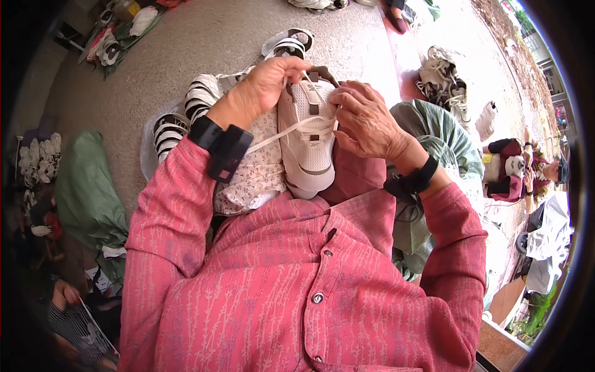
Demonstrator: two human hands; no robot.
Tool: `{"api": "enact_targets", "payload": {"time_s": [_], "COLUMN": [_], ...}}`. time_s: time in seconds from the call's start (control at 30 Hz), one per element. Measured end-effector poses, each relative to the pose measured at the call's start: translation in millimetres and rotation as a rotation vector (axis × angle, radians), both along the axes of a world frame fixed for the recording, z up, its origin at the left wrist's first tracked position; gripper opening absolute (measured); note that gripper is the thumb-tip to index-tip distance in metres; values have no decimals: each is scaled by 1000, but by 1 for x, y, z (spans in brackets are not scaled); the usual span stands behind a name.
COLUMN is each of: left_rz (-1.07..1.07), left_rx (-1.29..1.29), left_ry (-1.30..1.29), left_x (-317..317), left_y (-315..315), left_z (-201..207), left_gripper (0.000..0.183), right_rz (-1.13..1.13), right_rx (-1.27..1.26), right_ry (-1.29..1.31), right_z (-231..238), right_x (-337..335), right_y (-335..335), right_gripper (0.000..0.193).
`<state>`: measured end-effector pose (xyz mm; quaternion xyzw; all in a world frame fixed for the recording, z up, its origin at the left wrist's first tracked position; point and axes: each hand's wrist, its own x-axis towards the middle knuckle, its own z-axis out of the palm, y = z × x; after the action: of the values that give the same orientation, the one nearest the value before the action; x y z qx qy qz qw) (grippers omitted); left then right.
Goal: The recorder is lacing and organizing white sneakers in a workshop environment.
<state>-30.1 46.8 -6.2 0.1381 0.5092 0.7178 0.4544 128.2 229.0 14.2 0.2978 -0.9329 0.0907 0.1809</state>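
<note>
A white and beige sneaker lies across my lap, its toe toward me and its opening away. A flat white shoelace crosses its tongue, and a loose strand trails left over the floral cloth. My left hand is closed at the upper left of the shoe, pinching the lace between thumb and fingers near the collar. On the other side my right hand has its fingers curled against the sneaker's eyelet edge, with a bit of lace beside them. Its fingertips are partly hidden.
Striped sandals and more shoes lie beyond my lap. A green sack stands at left, a pale green plastic bag by my right knee. Shoes pile up at the far right. Other people sit around.
</note>
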Motion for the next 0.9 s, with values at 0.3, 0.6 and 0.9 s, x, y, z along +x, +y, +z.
{"api": "enact_targets", "payload": {"time_s": [0.3, 0.6, 0.9], "left_rz": [96, 215, 488], "left_rx": [-451, 452, 787], "left_ry": [746, -883, -292], "left_x": [67, 105, -7], "left_y": [-80, -124, -269], "left_z": [45, -1, -5], "left_gripper": [41, 46, 18], "right_rz": [-139, 34, 0], "right_rx": [-302, -1612, -2093], "right_ry": [-47, -773, -151], "right_z": [-7, 17, 35], "right_x": [-19, 16, 163], "right_y": [-10, -26, 128], "right_gripper": [14, 13, 6]}}
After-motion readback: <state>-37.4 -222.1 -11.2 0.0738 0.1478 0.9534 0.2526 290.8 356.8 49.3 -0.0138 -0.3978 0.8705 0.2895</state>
